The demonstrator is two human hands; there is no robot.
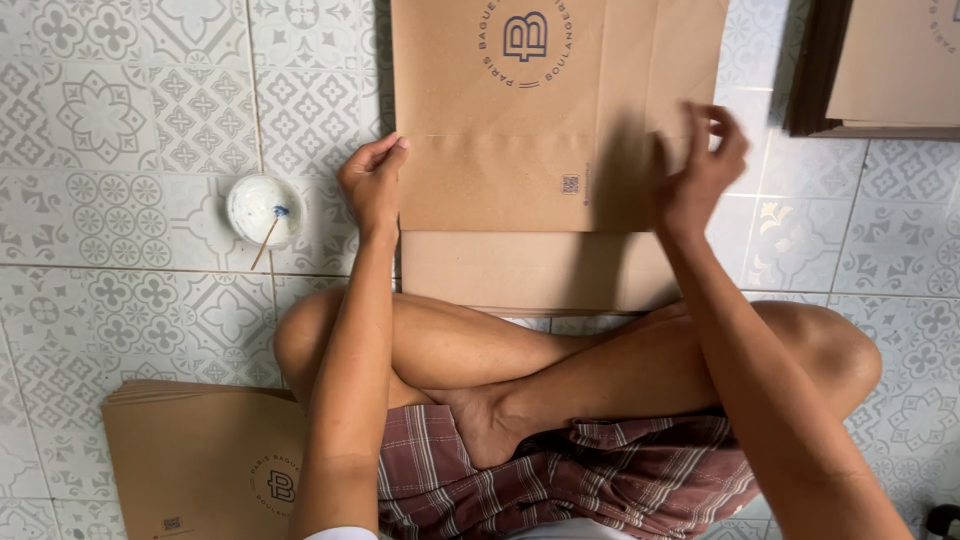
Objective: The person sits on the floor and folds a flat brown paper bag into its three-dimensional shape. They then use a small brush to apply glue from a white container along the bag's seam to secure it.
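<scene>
Left fingers: the left hand (372, 183) lies flat, fingers extended and together, fingertips pressing the left edge of the brown paper bag (520, 130) right at its crease line; nothing is gripped, the hand seems only to pin the sheet so it cannot slide.
Right fingers: the right hand (700, 170) is raised over the bag's right side, fingers loosely curled and spread, thumb apart; it holds nothing that I can see, and whether the lower fingers touch the paper I cannot tell. Its shadow falls on the bag just left of it.
Bag: it lies flat on the tiled floor (130, 130) straight ahead of the person, printed round emblem at the far end, small square code mark near the crease.
Folded flap: a plain brown strip (520, 270) runs across the near end of the bag, just beyond the crossed legs (560, 370), likely the bottom turned over along the crease.
Glue dish: a small white bowl (263, 210) with a thin stick leaning in it sits on the floor just left of the left hand, close enough to reach without shifting.
Near stack: a pile of similar bags (200, 460) rests at the near left, beside the left knee.
Far stack: another pile (880, 65) sits at the far right, well apart from the hands.
Clothing: plaid shorts (560, 480) at the near edge.
</scene>
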